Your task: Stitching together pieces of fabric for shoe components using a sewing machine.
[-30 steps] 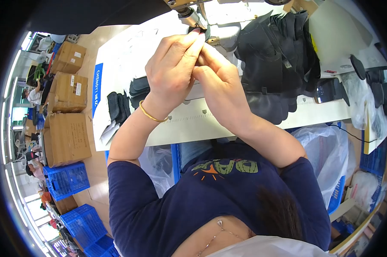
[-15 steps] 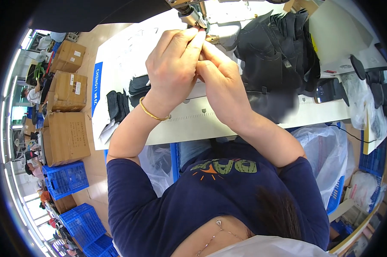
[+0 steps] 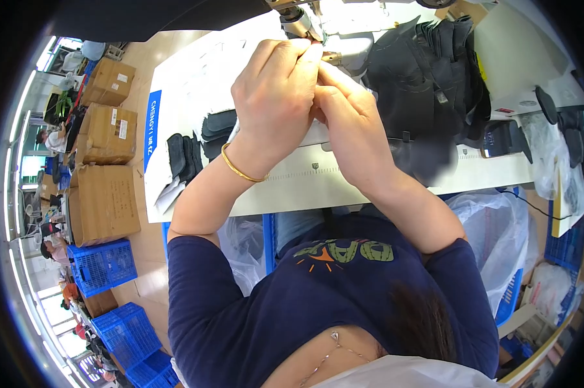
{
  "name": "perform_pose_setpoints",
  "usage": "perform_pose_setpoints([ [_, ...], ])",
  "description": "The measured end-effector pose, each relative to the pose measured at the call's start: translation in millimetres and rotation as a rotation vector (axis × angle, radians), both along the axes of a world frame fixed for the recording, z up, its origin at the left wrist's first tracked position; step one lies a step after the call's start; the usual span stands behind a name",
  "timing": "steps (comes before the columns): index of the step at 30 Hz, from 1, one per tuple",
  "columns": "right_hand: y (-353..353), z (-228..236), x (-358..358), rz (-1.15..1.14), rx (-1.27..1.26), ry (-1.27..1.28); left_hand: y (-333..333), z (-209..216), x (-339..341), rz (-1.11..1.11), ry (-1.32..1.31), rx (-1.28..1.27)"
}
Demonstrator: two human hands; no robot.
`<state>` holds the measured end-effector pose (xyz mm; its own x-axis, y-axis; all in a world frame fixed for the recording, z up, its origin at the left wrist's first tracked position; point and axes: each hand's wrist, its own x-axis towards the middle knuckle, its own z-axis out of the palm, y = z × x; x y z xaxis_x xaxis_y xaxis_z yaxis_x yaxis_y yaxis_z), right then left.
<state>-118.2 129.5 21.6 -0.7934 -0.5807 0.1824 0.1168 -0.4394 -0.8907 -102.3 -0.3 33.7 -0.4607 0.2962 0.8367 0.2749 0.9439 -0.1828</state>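
Both hands meet at the head of a sewing machine [image 3: 296, 23], just under its metal needle parts. My left hand [image 3: 275, 97] has its fingers closed and pinched together, reaching up to the needle area. My right hand [image 3: 350, 116] presses close beside it, thumb and fingers closed too. Whatever lies between the fingertips is hidden behind the hands. Right of them lies a large pile of black fabric pieces [image 3: 408, 84]. Near my left wrist sit small stacks of black padded pieces [image 3: 218, 129] and more black pieces [image 3: 182, 157].
The white sewing table [image 3: 259, 197] spans the area before me. A phone [image 3: 497, 139] lies at its right side. Clear plastic bags [image 3: 486, 226] hang below the right edge. Cardboard boxes [image 3: 110, 200] and blue crates [image 3: 104, 266] stand on the floor at left, with people farther off.
The whole view has shifted slightly, so everything appears a little farther right. Both hands keep nearly the same pose at the needle area.
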Motion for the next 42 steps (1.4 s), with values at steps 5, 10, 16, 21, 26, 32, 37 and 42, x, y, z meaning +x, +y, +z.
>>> perform_pose_setpoints([
  [5, -1.2, -5.8, -0.8, -0.021, 0.026, 0.058, -11.0, -6.2, 0.9, -0.045, -0.085, 0.186],
  [10, -2.4, -2.7, 8.6, 0.010, 0.028, 0.014, -55.8, -10.8, -6.1, -0.073, -0.314, 0.243],
  [16, -31.7, -26.8, 6.2, -0.091, 0.023, 0.200, -43.8, 7.9, 7.9, -0.087, -0.111, -0.083],
  [21, -27.5, -15.7, 12.6, -0.061, 0.047, 0.187, -36.0, 13.9, 14.2, -0.049, -0.176, -0.102],
  [26, -16.7, -13.2, 10.6, 0.011, 0.066, 0.146, -34.5, 17.2, 15.0, -0.058, -0.209, -0.087],
  [32, -11.0, -11.8, 6.7, -0.022, -0.096, 0.016, -25.0, 20.5, 17.0, -0.070, -0.296, 0.021],
  [37, 5.8, -7.3, 1.3, -0.019, 0.040, -0.004, -13.7, 23.8, 27.2, -0.056, -0.330, 0.074],
  [42, 16.5, -9.4, 2.6, -0.003, 0.080, 0.014, 1.9, 18.2, 34.9, 0.000, -0.303, 0.047],
])
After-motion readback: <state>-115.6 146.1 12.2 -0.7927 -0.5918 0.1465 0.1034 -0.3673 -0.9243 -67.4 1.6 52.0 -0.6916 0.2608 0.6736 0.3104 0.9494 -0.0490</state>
